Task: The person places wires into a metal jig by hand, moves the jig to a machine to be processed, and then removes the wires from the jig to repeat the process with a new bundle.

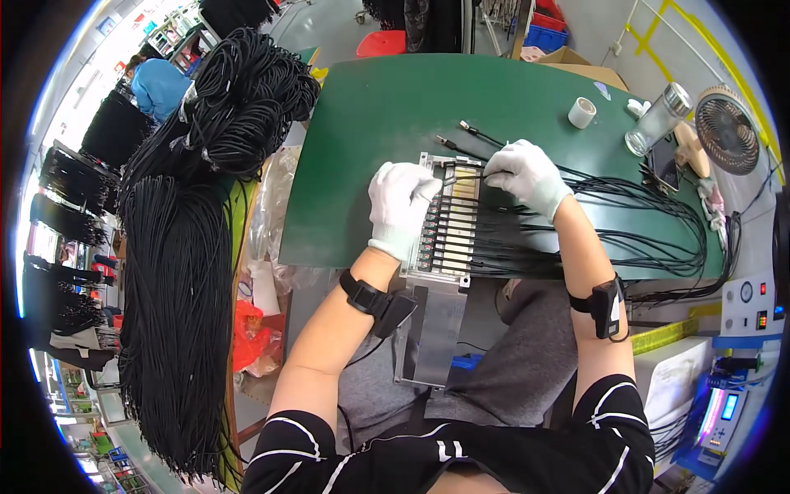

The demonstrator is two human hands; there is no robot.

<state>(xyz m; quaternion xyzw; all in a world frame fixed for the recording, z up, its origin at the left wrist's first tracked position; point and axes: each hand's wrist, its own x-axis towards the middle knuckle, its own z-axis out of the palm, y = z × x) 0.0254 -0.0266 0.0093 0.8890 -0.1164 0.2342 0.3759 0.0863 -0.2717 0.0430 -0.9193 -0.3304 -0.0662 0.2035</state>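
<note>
A narrow metal jig [453, 267] lies at the near edge of the green table, with several black cables [510, 243] laid side by side across its slots. Their metal plugs [427, 240] line its left side. My left hand [395, 206], in a white glove, is closed at the jig's upper left; its fingertips hide whatever they pinch. To the right of the jig, my white-gloved right hand [527, 174] pinches a black cable [469, 176] that crosses the upper slots. Two loose cable ends [467, 128] with plugs rest on the table beyond the jig.
Long black cable bundles [177, 321] hang at the left beside the table [370, 99]. At the far right are a white tape roll [582, 113], a glass bottle [658, 119], a phone [661, 165] and a small fan [727, 132]. A person in blue [160, 86] is at the far left.
</note>
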